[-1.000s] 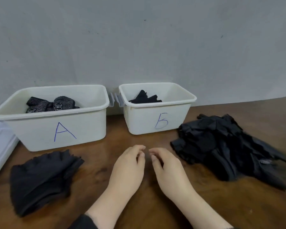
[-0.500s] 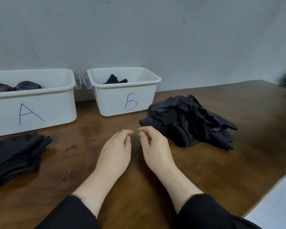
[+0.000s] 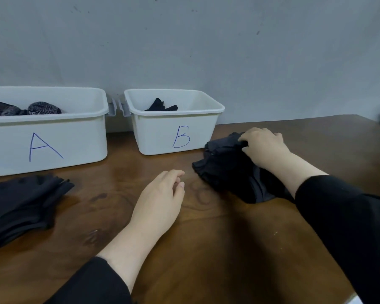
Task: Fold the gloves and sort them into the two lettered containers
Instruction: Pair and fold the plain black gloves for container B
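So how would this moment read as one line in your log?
right hand: grips glove pile | left hand: rests on table | bins: A, B

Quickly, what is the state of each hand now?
Left hand: open, holds nothing, rests on the table.
Right hand: grips the pile of black gloves.

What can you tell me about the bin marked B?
Bin B is a white, plastic-looking tub with a rolled rim, a blue handwritten B on its front and a clip handle on its left end. It stands upright on the wooden table against the grey wall, right of bin A, handles nearly meeting. A dark glove lies inside. The glove pile sits just off its right front corner.
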